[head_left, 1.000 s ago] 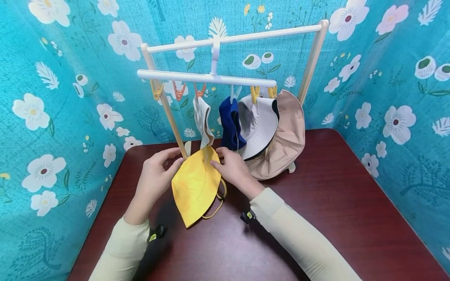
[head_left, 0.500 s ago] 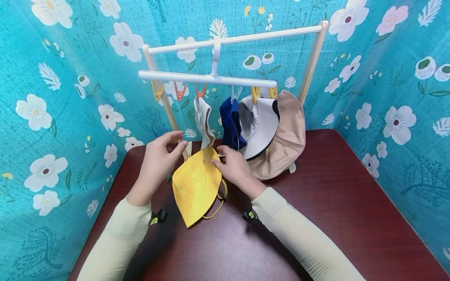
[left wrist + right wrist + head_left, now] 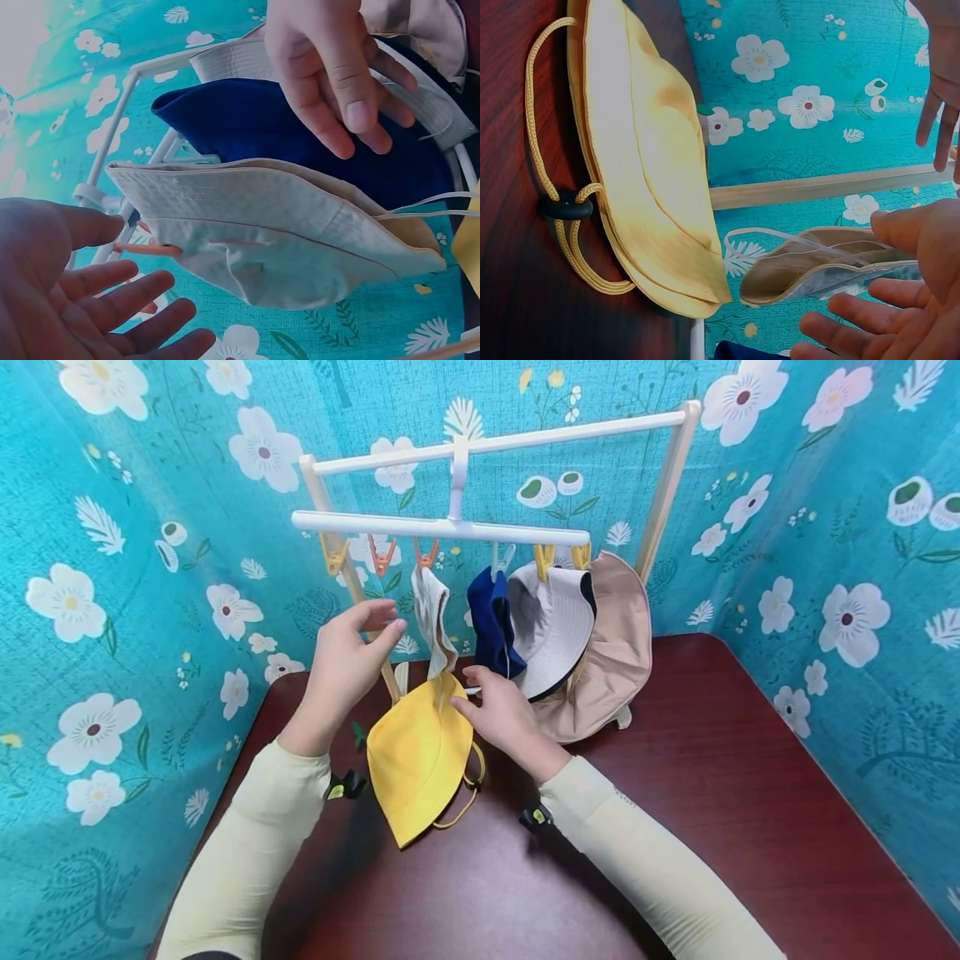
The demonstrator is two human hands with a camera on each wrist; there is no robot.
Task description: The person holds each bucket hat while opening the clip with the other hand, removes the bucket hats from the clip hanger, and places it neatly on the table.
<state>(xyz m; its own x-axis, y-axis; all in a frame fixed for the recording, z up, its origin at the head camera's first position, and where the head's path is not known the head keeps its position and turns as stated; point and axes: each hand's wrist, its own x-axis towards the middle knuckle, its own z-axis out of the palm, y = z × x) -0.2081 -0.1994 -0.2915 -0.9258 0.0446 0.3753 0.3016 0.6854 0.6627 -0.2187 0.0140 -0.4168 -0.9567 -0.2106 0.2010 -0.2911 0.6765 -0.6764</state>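
Note:
My left hand (image 3: 345, 656) is raised left of a pale bucket hat (image 3: 432, 618) that hangs from an orange clip. In the left wrist view its fingers are spread beside that clip (image 3: 154, 248) and hold nothing. My right hand (image 3: 498, 710) is between the pale hat's lower end and a navy blue hat (image 3: 491, 631). Its fingers (image 3: 840, 341) are loosely extended and grip nothing. Below the pale hat, a yellow hat (image 3: 420, 760) with a cord and black toggle (image 3: 566, 204) is on the table, its top overlapped by the pale hat in the head view.
A white hanger bar (image 3: 442, 525) hangs from a wooden rack (image 3: 667, 493). To the right hang a light grey bucket hat (image 3: 558, 618) and a beige hat (image 3: 618, 652). Unused yellow (image 3: 334, 556) and orange (image 3: 382, 557) clips are at the left end. A flowered curtain surrounds the dark red table (image 3: 712, 793).
My left hand has left the yellow hat's side and risen beside the rack's left post toward the pale hat's clip. The right hand has barely moved; the hats stay in place.

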